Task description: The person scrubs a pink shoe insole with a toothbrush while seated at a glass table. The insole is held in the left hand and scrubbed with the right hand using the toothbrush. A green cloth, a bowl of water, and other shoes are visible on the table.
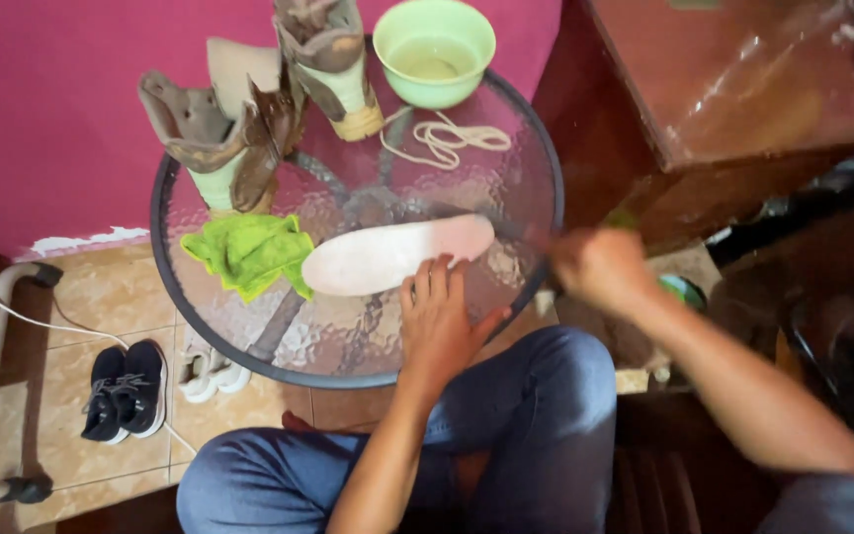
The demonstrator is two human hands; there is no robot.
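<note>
A round glass table (536, 158) with a dark rim stands against a magenta wall (51, 109), over a floor of tan tiles (81, 316), seen from above by the person seated at it in blue jeans (546, 396).

A pale, whitish-pink shoe insole (387, 254) lies flat on the glass near the front of the table, its long side running left to right. The left hand (439, 321) rests palm down on the table with fingers straight and together, their tips pressing on the near edge of the insole; it grips nothing. The right hand (600, 265) is at the table's right rim, blurred. It looks closed, and a thin dark streak runs from it toward the right end of the insole, but what it holds cannot be made out.

Just left of the insole, touching its end, lies a crumpled bright green cloth (249, 252). Behind that, two worn tan and brown boots (249, 109) stand upright without laces. A loose cream shoelace (442, 138) is coiled on the glass beside them, and a light green plastic bowl (434, 49) sits at the far edge.

On the floor to the left are a pair of black sneakers (126, 391) and a pair of white ones (208, 374) partly under the table. A reddish-brown wooden cabinet (733, 89) stands to the right.
</note>
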